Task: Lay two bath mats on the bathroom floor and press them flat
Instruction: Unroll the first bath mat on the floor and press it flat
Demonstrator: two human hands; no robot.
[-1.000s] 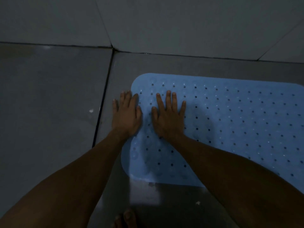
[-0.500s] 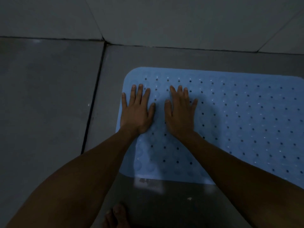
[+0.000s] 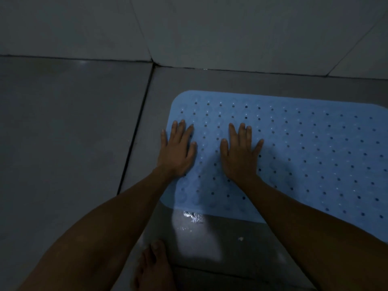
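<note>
A light blue bath mat (image 3: 304,148) with rows of small holes lies flat on the grey tiled floor and runs off the right edge of the view. My left hand (image 3: 177,150) presses palm-down with straight fingers on the mat's left edge, its little finger over the bare tile. My right hand (image 3: 241,152) lies flat on the mat a hand's width to the right, fingers spread. Only one mat is in view.
The tiled wall (image 3: 210,28) meets the floor just beyond the mat's far edge. A dark grout line (image 3: 136,131) runs along the floor left of the mat. A wet shiny patch (image 3: 193,217) sits at the mat's near edge. My bare foot (image 3: 153,267) stands below it.
My hands have moved apart on the mat: the left one slid back toward the left edge, the right one stayed near the middle. The view shifted so the mat sits lower and further right.
</note>
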